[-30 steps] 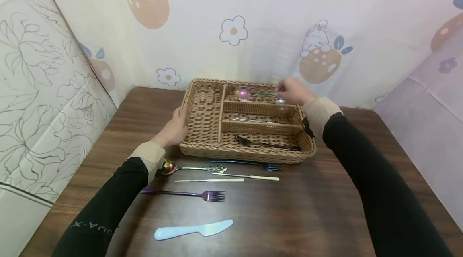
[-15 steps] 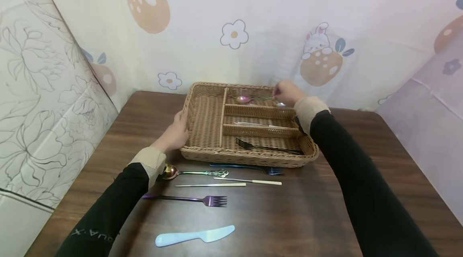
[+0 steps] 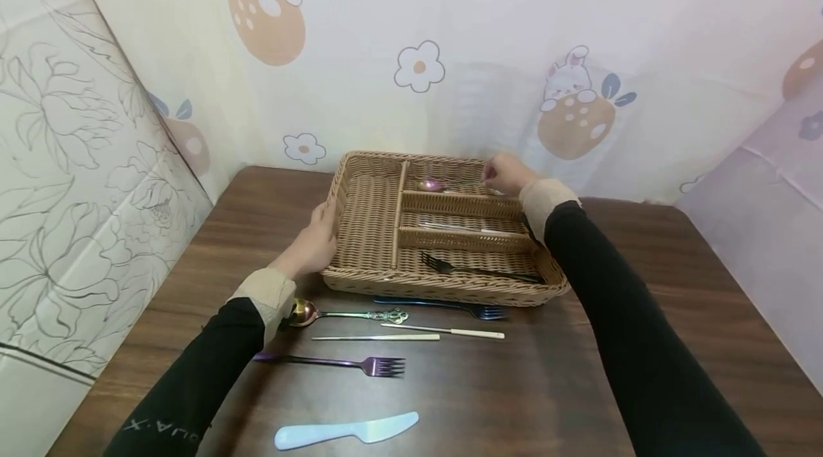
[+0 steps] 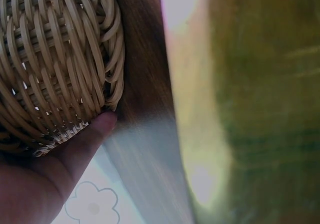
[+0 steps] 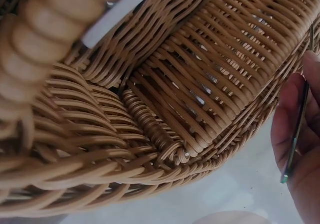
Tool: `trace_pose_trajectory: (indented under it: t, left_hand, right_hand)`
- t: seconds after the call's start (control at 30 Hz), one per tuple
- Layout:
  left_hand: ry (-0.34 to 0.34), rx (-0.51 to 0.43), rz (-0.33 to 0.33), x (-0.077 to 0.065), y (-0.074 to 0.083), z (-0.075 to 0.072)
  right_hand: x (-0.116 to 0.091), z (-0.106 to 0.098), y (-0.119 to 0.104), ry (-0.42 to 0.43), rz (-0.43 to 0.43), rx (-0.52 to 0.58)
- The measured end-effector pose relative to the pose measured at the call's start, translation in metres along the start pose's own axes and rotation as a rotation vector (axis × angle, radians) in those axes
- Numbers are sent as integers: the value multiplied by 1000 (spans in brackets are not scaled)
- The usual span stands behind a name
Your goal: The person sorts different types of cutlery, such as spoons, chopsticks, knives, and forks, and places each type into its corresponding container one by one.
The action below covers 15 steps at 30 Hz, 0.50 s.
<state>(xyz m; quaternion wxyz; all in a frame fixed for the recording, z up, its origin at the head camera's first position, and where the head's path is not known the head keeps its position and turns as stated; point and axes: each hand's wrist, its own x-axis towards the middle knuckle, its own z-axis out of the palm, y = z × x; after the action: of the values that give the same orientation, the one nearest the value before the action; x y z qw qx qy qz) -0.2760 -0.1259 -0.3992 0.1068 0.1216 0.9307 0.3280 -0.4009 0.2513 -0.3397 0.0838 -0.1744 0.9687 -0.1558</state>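
A wicker cutlery basket (image 3: 366, 283) with several compartments stands toward the back of the table. My left hand (image 3: 311, 244) grips its left side; the left wrist view shows one digit of the left hand (image 4: 55, 174) against the woven wall. Over the back right compartment my right hand (image 3: 508, 175) pinches the handle of a spoon (image 3: 431, 186), whose pinkish-purple bowl points left. In the right wrist view the thin dark-green spoon handle (image 5: 298, 129) crosses the fingers of the right hand (image 5: 305, 169). Chopsticks (image 3: 459, 227) lie in the middle compartment, a black fork (image 3: 444, 265) in the front one.
Before the basket lie a blue fork (image 3: 485, 312), a gold spoon with ornate green handle (image 3: 388, 315), two light-handled chopsticks (image 3: 411, 337), a purple fork (image 3: 382, 367) and a pale blue knife (image 3: 347, 430). A patterned curtain (image 3: 489, 107) hangs behind the table.
My right hand has moved slightly left over the back compartment, with the spoon in its fingers. The left hand stays on the basket. The whole view has shifted a little.
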Motion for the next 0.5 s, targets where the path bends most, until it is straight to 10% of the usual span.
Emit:
trace_pose_trajectory:
  t: [0.5]
  left_hand:
    - [21, 31, 20, 0, -3, -3]
  right_hand:
    - [10, 5, 3, -99, 1, -88]
